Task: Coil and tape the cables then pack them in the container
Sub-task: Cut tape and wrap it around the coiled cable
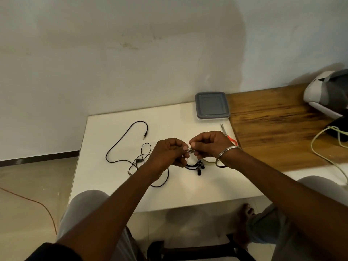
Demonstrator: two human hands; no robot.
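Left hand (169,153) and right hand (209,144) pinch the top of the black coil (194,166), fingertips meeting, over table (188,193) centre. Loose cable (122,142) left. Lidded container (212,106) far; scissors (228,135) right.

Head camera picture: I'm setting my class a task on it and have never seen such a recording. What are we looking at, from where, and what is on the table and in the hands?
There is no machine here. A person works with bare hands, and the single picture comes from a camera worn on the head, looking down. The left hand and right hand meet over a white table. Their fingers pinch the top of a coiled black cable; whether tape is between them is too small to tell. A loose black cable lies to the left. Behind are a container with its grey lid on and red-handled scissors.
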